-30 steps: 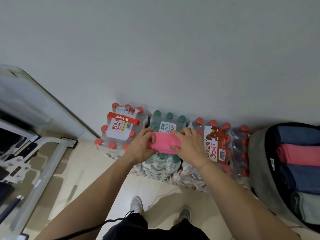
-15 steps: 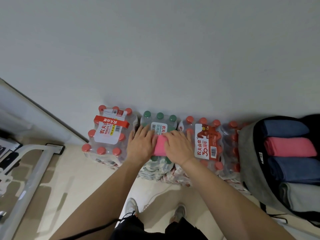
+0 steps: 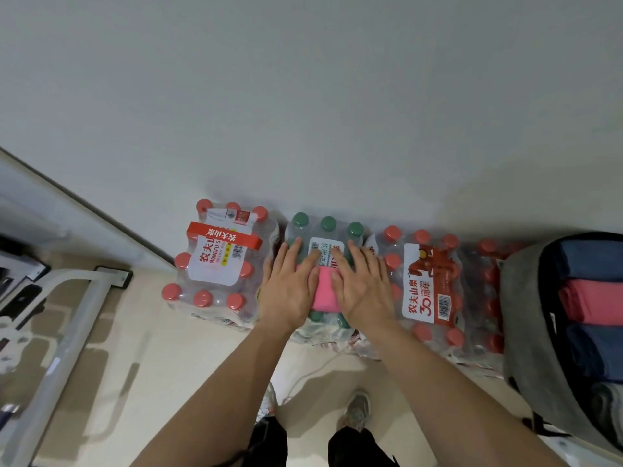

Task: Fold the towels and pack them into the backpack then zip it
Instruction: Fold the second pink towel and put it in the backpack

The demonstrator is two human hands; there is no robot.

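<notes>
A folded pink towel [image 3: 324, 291] lies on top of a shrink-wrapped pack of green-capped water bottles [image 3: 328, 227] by the wall. My left hand [image 3: 290, 284] and my right hand [image 3: 362, 284] lie flat on it side by side, fingers straight, pressing it down; only a strip of pink shows between them. At the right edge stands an open grey backpack [image 3: 522, 315] with folded towels stacked inside: blue [image 3: 593, 256], pink [image 3: 593, 299], blue again and grey below.
Packs of red-capped bottles flank the green one, left [image 3: 219, 261] and right [image 3: 428, 284]. A white metal frame [image 3: 70, 315] stands on the beige floor at the left. My shoes [image 3: 357, 409] are below, and a white wall fills the top.
My hands went from gripping the pink towel's ends to lying flat on it close together, covering most of it. The view has shifted a little, bringing more of the backpack in.
</notes>
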